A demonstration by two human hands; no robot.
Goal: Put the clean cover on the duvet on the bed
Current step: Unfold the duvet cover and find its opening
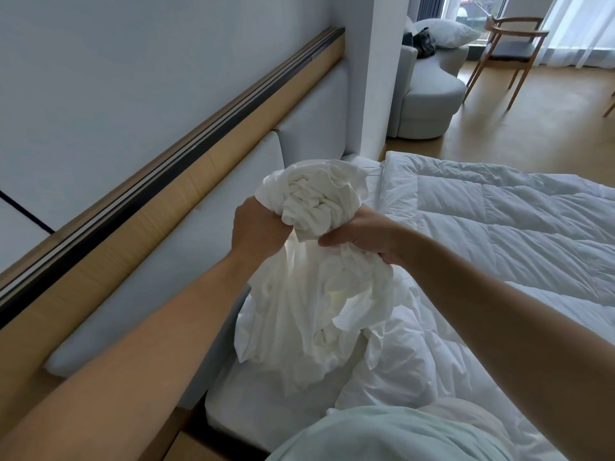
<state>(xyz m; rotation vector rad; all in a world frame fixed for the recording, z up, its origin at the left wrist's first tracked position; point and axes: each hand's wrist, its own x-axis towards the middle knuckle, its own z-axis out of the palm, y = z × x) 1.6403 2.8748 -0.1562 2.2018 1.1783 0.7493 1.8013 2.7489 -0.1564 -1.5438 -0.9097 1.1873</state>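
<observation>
White cotton cover (309, 294) is hanging bunched above the duvet (499, 227), both hands, left (256, 231) and right (362, 234), clenching it; advisable: be locating an inner corner before spreading.

No text, label, brand, number or sign can be read anywhere here.
</observation>
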